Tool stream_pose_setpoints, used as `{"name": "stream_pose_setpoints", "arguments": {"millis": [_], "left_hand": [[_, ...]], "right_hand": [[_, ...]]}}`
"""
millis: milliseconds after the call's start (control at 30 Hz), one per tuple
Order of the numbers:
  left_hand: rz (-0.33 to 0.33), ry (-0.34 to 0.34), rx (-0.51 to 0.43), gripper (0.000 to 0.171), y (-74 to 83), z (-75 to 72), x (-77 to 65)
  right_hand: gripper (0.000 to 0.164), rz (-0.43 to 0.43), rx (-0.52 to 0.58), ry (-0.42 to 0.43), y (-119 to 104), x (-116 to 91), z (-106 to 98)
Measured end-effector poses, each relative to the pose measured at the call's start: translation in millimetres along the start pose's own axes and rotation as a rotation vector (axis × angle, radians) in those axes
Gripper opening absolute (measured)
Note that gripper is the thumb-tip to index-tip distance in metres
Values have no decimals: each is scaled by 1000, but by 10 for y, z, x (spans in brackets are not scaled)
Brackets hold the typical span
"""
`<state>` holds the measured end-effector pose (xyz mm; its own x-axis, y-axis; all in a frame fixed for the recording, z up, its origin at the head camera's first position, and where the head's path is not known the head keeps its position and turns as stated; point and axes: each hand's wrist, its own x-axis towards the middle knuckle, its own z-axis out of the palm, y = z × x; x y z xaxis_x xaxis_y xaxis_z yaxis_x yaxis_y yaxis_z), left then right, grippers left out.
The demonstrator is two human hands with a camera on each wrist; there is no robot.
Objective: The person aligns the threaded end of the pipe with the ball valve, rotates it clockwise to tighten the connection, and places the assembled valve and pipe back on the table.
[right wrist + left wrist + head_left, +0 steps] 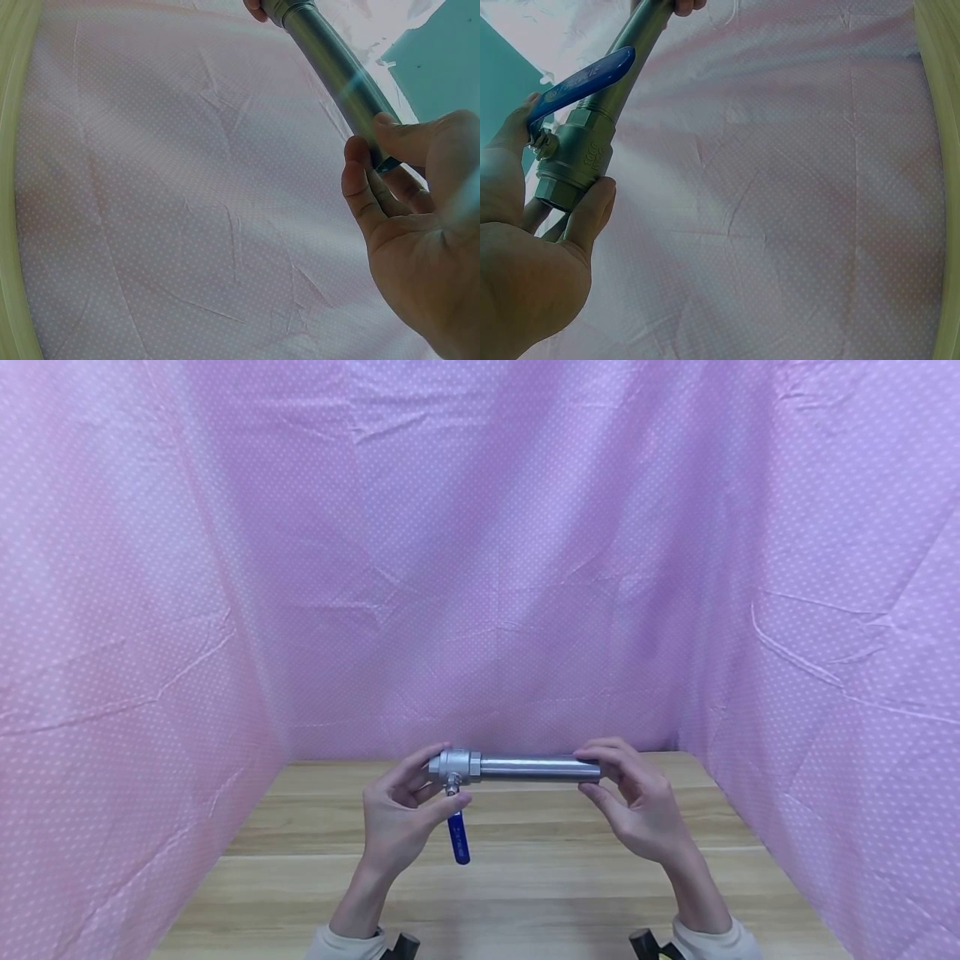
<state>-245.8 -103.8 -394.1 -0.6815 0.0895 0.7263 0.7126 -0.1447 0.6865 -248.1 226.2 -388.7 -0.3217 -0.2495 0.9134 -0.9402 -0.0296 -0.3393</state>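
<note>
A silver ball valve (454, 766) and a straight metal pipe (536, 767) are joined end to end, held level above the table in the head view. My left hand (397, 827) grips the valve at its free end, with the thumb at the base of the blue lever handle (459, 839). That lever points toward me, square to the pipe. At the other end, my right hand (648, 810) pinches the pipe between thumb and fingers. The left wrist view shows the valve's hex end (559, 193) and some pipe thread beside its body. In the right wrist view the pipe's end (386, 163) lies among the fingers.
Below the hands is a wooden table (517, 877). Pink dotted cloth (495, 568) hangs behind it and along both sides. Dark wrist mounts (405, 946) show at the sleeves.
</note>
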Motion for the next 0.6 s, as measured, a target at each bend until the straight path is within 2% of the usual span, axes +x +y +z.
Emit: {"name": "stream_pose_setpoints", "arguments": {"millis": [333,600], "left_hand": [[-8,4,6,69,4,-3,-3],[-15,7,2,69,2,-11,-8]], "right_hand": [[56,16,-19,12,-1,-17,-7],[41,15,-36,18,15,-44,-7]]}}
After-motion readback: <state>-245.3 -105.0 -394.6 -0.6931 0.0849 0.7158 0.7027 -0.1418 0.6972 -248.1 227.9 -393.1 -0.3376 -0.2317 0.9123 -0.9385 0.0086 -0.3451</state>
